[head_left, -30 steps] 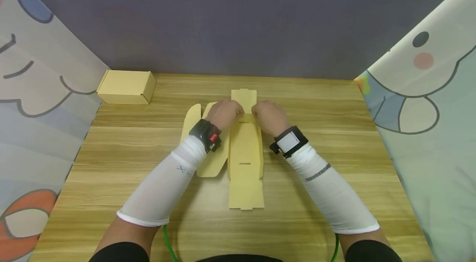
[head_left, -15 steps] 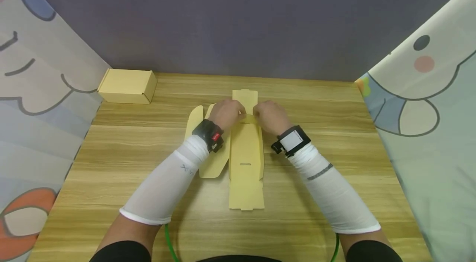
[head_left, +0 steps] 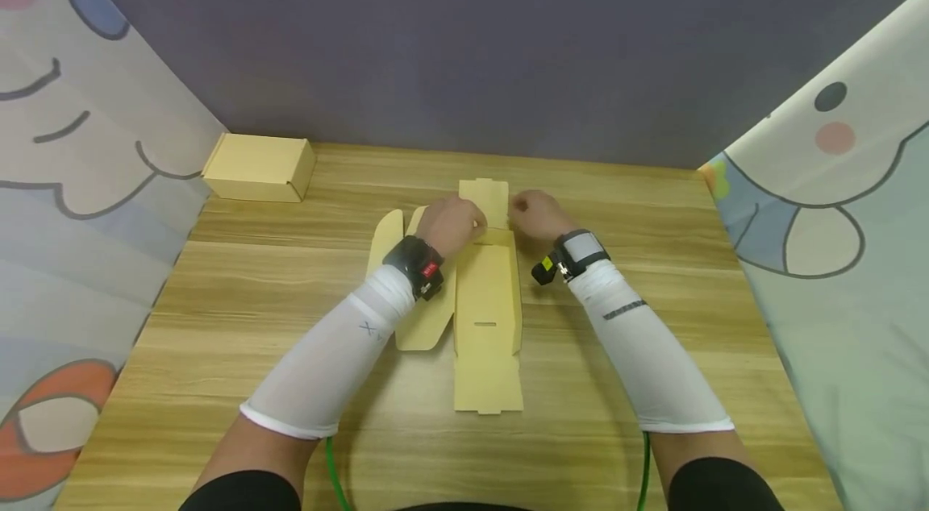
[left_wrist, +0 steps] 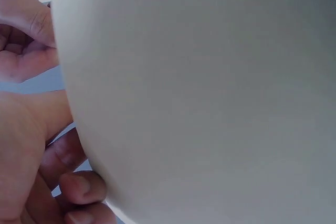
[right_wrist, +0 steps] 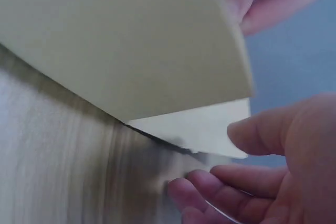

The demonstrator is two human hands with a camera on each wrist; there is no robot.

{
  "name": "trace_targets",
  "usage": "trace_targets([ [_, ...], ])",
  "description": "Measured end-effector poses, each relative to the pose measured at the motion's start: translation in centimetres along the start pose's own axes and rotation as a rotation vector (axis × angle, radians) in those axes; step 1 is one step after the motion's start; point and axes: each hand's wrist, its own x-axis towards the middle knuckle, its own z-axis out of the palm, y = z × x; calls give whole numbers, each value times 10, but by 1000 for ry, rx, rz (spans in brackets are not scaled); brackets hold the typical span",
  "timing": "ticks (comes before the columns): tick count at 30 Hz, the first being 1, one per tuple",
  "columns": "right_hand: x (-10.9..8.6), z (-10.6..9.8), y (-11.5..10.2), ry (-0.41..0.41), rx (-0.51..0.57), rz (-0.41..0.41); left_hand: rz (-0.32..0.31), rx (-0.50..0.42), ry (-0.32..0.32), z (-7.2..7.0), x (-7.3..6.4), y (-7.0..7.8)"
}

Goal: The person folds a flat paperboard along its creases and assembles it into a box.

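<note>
Right hand (head_left: 540, 214) outward, box (head_left: 257, 167) beyond carton (head_left: 485, 293)

Both forearms (head_left: 330, 354) angled inward, left hand (head_left: 452, 226) with curled fingers (left_wrist: 83, 187), right hand (head_left: 539, 214) loosely bent, thumb (right_wrist: 257, 131) apart.

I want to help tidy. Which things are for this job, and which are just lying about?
For the job:
- half-folded box
- left hand
- right hand

Just lying about, it seems:
- closed box, back left on the table
</note>
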Motion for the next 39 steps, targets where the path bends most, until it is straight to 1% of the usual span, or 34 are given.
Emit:
trace_targets([
  [3, 7, 1, 5, -29, 65, 12, 2, 12, 3, -1, -1, 2],
  [6, 8, -1, 5, -57, 130, 18, 3, 18, -1, -1, -1, 3],
  [12, -1, -12, 8, -114, 176, 6, -3, 15, -23, -4, -1, 2],
  [17, -8, -15, 9, -144, 246, -19, -3, 9, -18, -3, 0, 0],
  [19, -10, -15, 9, -145, 268, -19, 0, 8, -17, -2, 0, -1],
  [24, -15, -13, 9, -124, 282, -18, -3, -4, -16, -1, -1, 0],
  [29, -18, -11, 7, -116, 321, -6, -7, -55, -11, 0, -3, -1],
  [32, -20, -9, 8, -101, 303, 0, 0, -97, -10, 1, -4, -3],
  [35, -21, -8, 9, -81, 267, -3, 29, -115, -6, 4, -7, -4],
  [37, -21, -7, 9, -69, 253, -8, 49, -129, 11, 6, -8, -6],
  [39, -23, -6, 10, -52, 252, -11, 48, -174, 37, 10, -9, -9],
])
